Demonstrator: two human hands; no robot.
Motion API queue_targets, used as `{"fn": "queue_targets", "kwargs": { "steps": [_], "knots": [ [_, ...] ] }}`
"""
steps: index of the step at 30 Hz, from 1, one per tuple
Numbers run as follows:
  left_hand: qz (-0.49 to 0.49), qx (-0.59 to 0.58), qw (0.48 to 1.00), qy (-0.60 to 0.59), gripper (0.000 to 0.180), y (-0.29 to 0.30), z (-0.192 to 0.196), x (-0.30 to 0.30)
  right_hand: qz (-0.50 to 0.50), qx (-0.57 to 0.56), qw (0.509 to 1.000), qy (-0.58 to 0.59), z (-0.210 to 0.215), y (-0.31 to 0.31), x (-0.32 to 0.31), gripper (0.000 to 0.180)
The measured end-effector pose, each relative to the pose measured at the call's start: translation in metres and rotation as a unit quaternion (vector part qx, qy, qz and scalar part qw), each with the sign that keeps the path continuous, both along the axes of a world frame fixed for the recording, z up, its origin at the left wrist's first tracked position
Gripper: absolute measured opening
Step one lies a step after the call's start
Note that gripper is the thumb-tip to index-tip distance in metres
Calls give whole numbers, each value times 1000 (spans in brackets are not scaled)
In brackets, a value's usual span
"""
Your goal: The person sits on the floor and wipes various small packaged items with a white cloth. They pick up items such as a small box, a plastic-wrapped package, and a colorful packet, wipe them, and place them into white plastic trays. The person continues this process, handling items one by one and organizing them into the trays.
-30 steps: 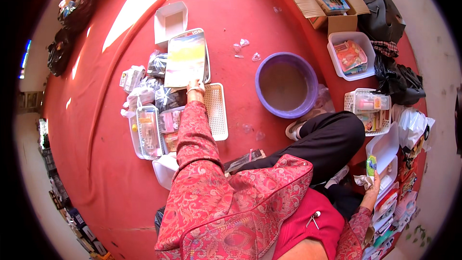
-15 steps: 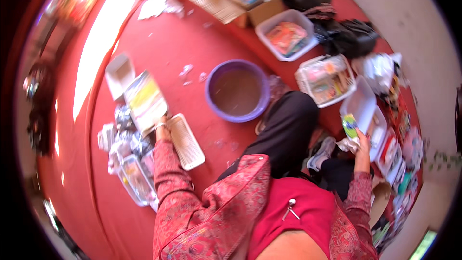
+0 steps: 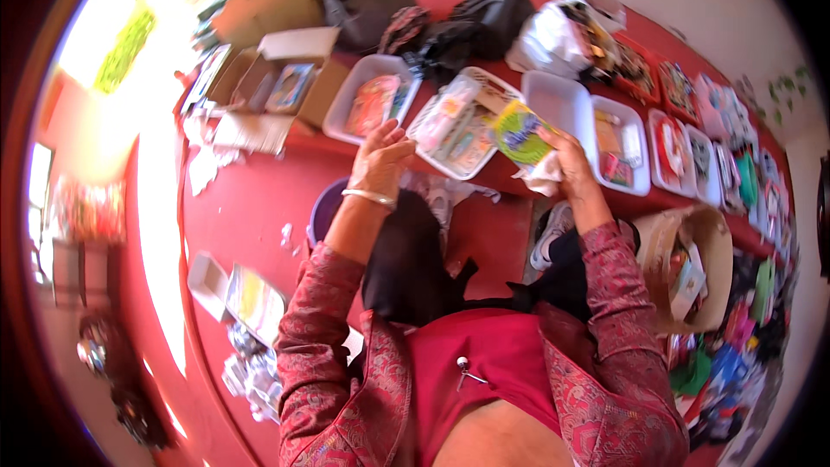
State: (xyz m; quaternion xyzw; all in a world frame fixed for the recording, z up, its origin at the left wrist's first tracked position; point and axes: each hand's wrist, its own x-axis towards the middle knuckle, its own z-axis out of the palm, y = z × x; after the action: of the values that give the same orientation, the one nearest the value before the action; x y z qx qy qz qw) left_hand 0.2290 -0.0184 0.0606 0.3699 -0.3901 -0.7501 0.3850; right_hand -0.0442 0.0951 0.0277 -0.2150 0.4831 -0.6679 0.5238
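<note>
Red covering (image 3: 242, 212) spreads across the floor and up to a row of tubs along the top of the frame, with sunlight glaring at the left. Your right hand (image 3: 568, 160), right of centre, pinches a yellow-green packet (image 3: 521, 136) at its right edge, thumb against fingers, with a crumpled white wrap (image 3: 542, 175) bunched beneath. Your left hand (image 3: 380, 163), upper centre, is raised with its fingers extended, roughly side by side; nothing shows in its grasp. The packet looks light and somewhat soft, its printed skin probably slick, so a broad hold along an edge should serve better than a fingertip nip; the loose wrap could slide under your thumb. Behind the packet sits a white perforated basket (image 3: 456, 171) of packages, its rim close enough to catch a low pass. White tubs flank it: one with orange packets (image 3: 373, 104) to the left, a plain one (image 3: 558, 104) to the right. Your dark-trousered knee and left forearm partly hide the purple basin (image 3: 322, 212), while a brown paper container (image 3: 661, 264) stands beside your right sleeve.
</note>
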Motion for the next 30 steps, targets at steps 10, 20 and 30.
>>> {"fn": "queue_targets", "kwargs": {
  "steps": [10, 20, 30],
  "knots": [
    [-273, 176, 916, 237, 32, 31, -50, -186, -143, -53, 978, 144, 5, 3, -34, 23],
    [-267, -116, 956, -18, 18, 40, -50, -230, -137, 60, 979, 135, 22, 40, -75, 23],
    [-222, 14, 972, 81, 21, 64, -72, -218, 51, 157, 974, 154, 13, 70, -81, 16]
  ]
}}
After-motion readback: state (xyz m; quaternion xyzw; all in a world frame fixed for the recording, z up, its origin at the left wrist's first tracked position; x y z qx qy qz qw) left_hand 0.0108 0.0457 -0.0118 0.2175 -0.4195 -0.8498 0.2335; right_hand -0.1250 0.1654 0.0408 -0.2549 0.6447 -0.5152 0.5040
